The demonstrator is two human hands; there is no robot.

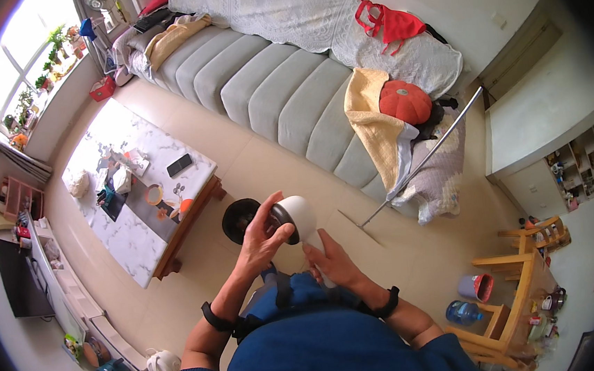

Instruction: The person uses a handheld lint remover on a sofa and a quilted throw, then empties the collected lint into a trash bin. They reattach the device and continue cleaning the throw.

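Note:
A white handheld appliance (302, 215) with a rounded body and a handle, apparently a hair dryer, is in front of my torso. My right hand (334, 262) is wrapped around its white handle. The fingers and thumb of my left hand (261, 243) close around its dark collar. A black bowl-shaped attachment (238, 222), which looks like a diffuser, shows beyond my left fingers; whether it joins the collar is hidden by them. Both wrists wear black bands.
A marble-patterned coffee table (145, 250) with a phone (179, 165) stands at left. A grey sofa (290, 97) runs across the top. A long metal pole with a flat floor head (421, 162) leans on the sofa's near end. A wooden table (528, 293) and water bottle (463, 312) are at right.

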